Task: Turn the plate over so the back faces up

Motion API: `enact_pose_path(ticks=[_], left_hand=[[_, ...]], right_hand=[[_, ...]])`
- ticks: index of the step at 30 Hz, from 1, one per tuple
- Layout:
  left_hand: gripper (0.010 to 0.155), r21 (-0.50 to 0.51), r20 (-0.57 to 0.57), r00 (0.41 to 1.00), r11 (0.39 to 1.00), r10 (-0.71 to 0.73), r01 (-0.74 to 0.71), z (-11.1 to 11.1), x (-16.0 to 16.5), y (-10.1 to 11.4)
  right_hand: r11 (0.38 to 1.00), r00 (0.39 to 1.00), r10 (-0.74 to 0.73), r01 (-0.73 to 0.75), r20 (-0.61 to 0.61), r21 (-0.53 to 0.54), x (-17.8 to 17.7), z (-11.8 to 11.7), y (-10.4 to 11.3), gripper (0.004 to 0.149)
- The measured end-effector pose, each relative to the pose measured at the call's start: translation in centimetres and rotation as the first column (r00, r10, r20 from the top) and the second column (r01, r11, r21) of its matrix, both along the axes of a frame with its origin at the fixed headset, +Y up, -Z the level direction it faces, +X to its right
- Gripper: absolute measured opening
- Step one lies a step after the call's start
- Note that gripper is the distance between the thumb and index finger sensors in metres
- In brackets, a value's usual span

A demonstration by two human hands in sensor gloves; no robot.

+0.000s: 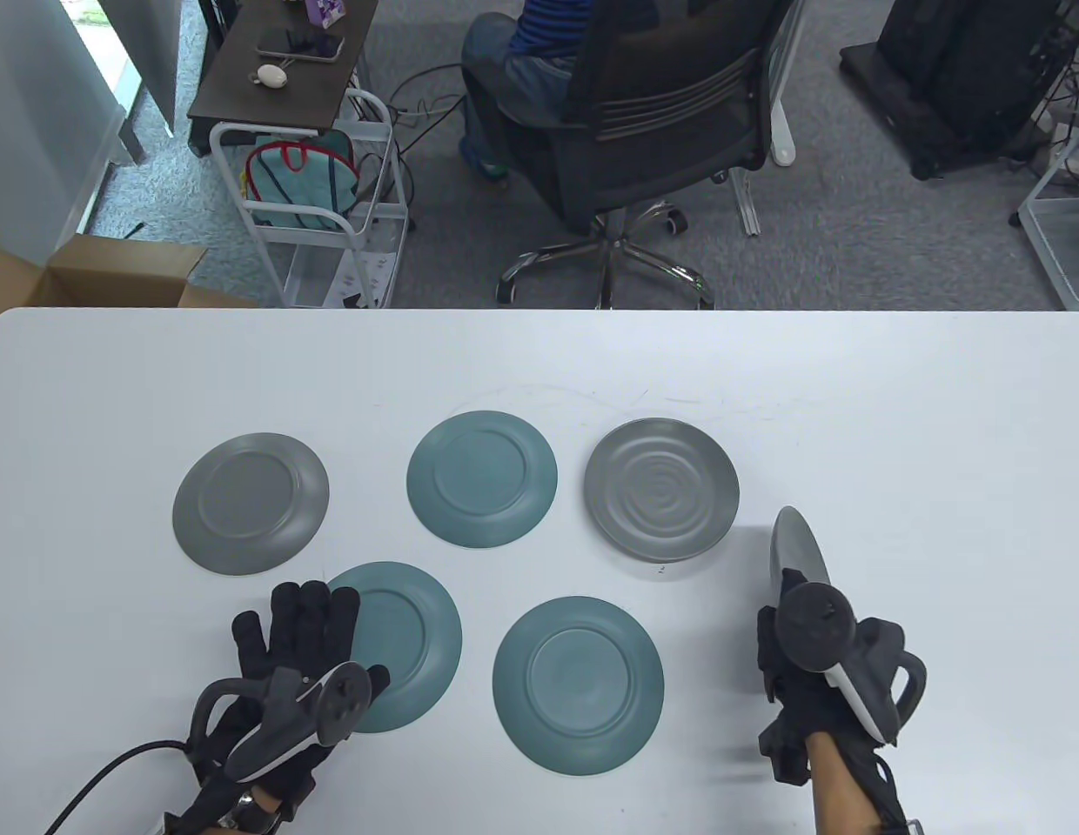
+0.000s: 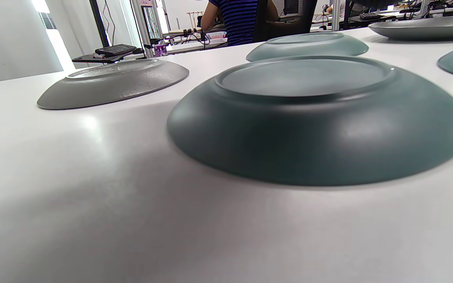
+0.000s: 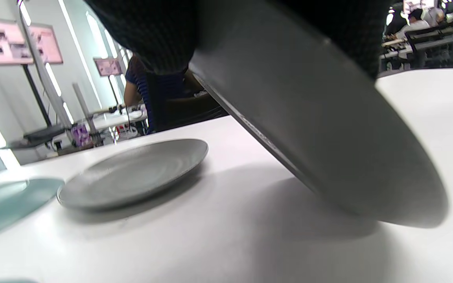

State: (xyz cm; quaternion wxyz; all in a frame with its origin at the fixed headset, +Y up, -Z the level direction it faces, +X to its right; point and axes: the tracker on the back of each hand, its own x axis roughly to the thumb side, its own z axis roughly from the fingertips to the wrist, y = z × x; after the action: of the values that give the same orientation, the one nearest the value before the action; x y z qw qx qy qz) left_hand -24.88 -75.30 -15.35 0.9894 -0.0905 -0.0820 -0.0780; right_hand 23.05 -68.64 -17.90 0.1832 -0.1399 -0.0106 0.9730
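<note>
The right hand holds a round grey ceramic plate up on its edge, nearly vertical, above the white tabletop. Its grip is closed on the plate's near rim, so the plate rises beyond the gloved fingers; in the right wrist view its back slopes down toward the tabletop, and whether the lower rim touches cannot be told.

The held plate is just right of a grey ribbed plate lying face up. Left of that ribbed plate lie a teal plate and a grey plate, both back up; nearer the person than it lie two more teal plates, back up.

The left hand lies flat with fingers spread, gripping nothing, its fingertips over the left rim of the nearer-left teal plate.
</note>
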Motion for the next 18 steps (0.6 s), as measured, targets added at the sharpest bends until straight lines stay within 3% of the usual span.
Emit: enact_pose_path(ticks=[5, 9, 18], left_hand=[[0.088, 0.008, -0.005, 1.000, 1.000, 0.001, -0.001, 0.0, -0.1, 0.0], [0.088, 0.013, -0.005, 1.000, 1.000, 0.002, -0.002, 0.1, -0.1, 0.1], [0.088, -0.004, -0.005, 1.000, 1.000, -0.002, 0.002, 0.0, -0.1, -0.3]], right_hand=[[0.977, 0.975, -0.210, 0.207, 0.065, 0.057, 2.4, 0.6, 1.1, 0.054], [0.927, 0.920, -0.373, 0.364, 0.118, 0.091, 4.8, 1.1, 1.1, 0.055], [0.860, 0.837, -0.510, 0.496, 0.198, 0.119, 7.7, 1.8, -0.4, 0.061]])
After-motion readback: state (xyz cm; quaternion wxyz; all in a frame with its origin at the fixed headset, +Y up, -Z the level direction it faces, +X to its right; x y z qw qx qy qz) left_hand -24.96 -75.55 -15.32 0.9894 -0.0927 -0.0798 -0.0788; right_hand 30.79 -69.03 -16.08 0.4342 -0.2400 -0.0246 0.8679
